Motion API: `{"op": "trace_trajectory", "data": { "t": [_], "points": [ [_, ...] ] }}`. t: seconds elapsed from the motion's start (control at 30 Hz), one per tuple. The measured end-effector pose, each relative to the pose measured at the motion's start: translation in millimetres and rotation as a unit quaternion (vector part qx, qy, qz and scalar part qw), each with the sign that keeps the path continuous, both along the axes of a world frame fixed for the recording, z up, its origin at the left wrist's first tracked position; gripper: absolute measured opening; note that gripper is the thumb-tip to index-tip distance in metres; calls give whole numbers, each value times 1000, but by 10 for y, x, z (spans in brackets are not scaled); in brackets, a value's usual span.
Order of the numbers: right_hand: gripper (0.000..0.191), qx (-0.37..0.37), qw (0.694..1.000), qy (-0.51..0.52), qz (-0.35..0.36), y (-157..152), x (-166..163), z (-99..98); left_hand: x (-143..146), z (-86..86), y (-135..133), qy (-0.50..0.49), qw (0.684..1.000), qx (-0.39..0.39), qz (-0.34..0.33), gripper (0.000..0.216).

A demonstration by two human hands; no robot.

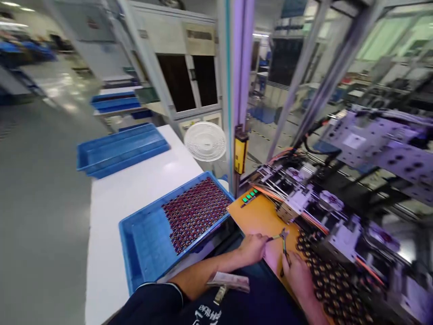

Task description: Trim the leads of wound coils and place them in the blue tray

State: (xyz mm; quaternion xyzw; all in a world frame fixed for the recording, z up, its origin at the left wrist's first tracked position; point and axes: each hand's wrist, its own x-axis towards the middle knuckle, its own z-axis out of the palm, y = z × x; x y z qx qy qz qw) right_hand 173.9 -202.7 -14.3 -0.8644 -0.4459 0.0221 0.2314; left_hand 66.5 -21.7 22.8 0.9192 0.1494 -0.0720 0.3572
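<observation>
My left hand (253, 248) rests on an orange work surface (257, 215), fingers closed on the handle of a thin green-tipped tool (274, 237). My right hand (297, 273) lies just to the right, closed around a small pair of dark pliers (284, 246) whose jaws point up toward the left hand's tool. Right of my hands lies a field of several small round dark parts with gold centres (331, 282). A blue tray (142, 243) to the left holds a dense sheet of small dark red parts (196, 212).
A machine with purple-tinted metal blocks and orange cables (324, 212) runs along the right. A yellow sensor bar (241, 155) hangs on a post. A white fan (204, 141) stands behind the tray. Stacked blue trays (118, 151) sit farther along the white table (111, 198).
</observation>
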Motion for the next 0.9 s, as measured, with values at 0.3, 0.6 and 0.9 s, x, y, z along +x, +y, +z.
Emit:
{"op": "trace_trajectory", "data": {
  "t": [0.3,0.6,0.9],
  "points": [
    [38,24,992,-89,82,-397,112,766,-106,202,306,-54,998,-1,-21,34],
    [43,-60,963,-246,96,-210,1663,1738,1041,1032,1313,-129,978,162,-31,29],
    [34,-176,971,-139,78,581,2473,1600,2278,1209,1591,-97,958,228,-141,42]
  ]
}}
